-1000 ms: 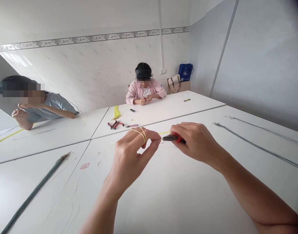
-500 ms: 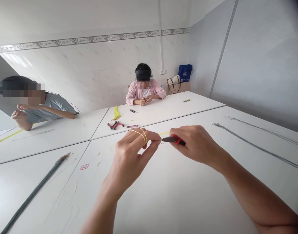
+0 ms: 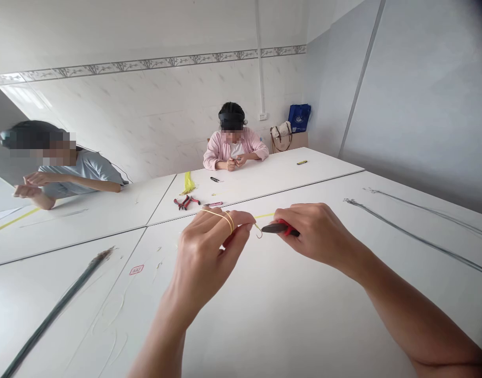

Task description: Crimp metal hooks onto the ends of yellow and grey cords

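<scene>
I have the left hand [image 3: 207,249] pinching the yellow line [image 3: 257,226] between thumb and forefinger; the small hook [image 3: 259,235] hangs there, over the middle of the table [image 3: 304,315]. The right hand [image 3: 320,231] clasps the pliers [image 3: 273,228], tips just right of the hook; I cannot tell whether they touch. I judge the step to be close work at the hook; the next move calls for a steady pinch and careful aim.

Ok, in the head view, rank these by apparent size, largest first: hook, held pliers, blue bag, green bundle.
1. Green bundle
2. Blue bag and held pliers, unranked: the pliers are partly covered and nearer the camera, so it's unsure.
3. Hook
</scene>
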A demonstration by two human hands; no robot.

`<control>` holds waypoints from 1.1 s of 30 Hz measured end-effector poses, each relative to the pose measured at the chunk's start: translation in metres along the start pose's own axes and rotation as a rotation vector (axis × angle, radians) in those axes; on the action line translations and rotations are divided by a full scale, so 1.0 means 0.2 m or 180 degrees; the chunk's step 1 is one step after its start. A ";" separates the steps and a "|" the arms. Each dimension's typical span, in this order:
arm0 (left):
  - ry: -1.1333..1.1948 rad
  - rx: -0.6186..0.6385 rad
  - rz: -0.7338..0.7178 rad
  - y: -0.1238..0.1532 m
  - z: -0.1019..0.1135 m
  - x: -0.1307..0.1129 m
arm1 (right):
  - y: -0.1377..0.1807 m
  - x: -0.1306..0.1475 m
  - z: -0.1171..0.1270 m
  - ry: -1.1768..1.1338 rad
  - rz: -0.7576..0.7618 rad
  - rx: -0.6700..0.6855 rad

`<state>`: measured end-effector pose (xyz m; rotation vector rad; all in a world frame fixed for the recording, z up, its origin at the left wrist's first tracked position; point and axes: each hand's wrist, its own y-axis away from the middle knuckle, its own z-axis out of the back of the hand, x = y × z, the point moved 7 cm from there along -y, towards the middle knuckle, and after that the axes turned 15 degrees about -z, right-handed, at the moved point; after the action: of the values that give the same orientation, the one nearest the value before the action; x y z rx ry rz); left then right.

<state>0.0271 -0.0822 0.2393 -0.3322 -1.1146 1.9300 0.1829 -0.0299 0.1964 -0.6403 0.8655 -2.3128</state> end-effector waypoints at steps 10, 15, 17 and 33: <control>-0.0054 -0.0270 0.0223 0.04 -0.01 0.03 | 0.00 0.01 0.01 0.0122 0.0109 -0.0265; 0.0579 -0.0105 0.0742 0.06 -0.05 0.10 | -0.01 -0.02 0.00 0.0143 -0.0095 -0.0051; 0.0702 -0.0092 0.0805 0.06 -0.05 0.11 | -0.01 -0.03 -0.01 0.0042 -0.0248 0.0112; 0.0416 -0.0187 0.0571 0.04 -0.01 0.08 | -0.02 -0.03 -0.04 -0.0352 -0.0598 0.0668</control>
<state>0.0147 -0.0708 0.2353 -0.6001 -1.0876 2.0018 0.1805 -0.0204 0.1936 -0.7763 0.5220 -2.4660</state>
